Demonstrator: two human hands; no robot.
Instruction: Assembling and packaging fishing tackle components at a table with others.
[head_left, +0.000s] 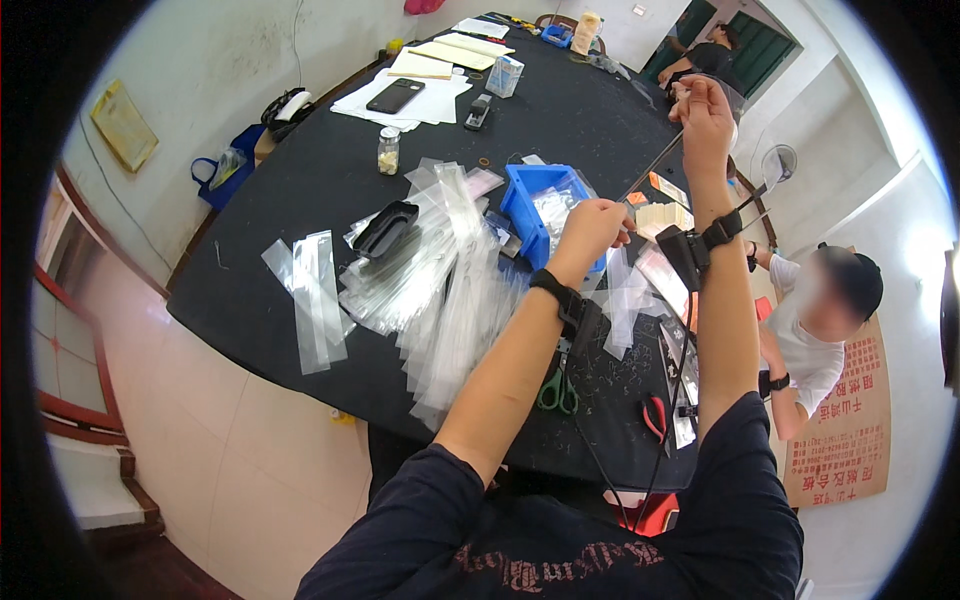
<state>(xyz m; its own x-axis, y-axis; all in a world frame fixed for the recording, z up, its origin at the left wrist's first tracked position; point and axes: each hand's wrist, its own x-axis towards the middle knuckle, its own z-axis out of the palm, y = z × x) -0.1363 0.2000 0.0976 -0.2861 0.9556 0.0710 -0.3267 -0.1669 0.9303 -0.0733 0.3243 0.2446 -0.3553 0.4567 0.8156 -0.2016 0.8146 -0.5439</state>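
Note:
My left hand (pixel 597 232) is closed in a pinch beside the blue plastic bin (pixel 520 205). Farther off and to the right, my right hand (pixel 703 108) is raised, its fingertips pinched together. A thin dark strand (pixel 655 162) runs slantwise between the two hands; its ends are hidden at the fingers. Small clear packets (pixel 560 207) lie in the bin. Left of my left forearm spreads a big heap of long clear plastic sleeves (pixel 450 290), with a black open case (pixel 386 230) on top. Beneath my wrists lie more clear strips (pixel 622 310).
Green-handled scissors (pixel 560 392) and red-handled pliers (pixel 655 418) lie near the table's front edge. A small jar (pixel 388 152), a phone (pixel 396 96) on papers and a stapler (pixel 478 112) are farther back. A person in a white shirt (pixel 805 325) is at the right.

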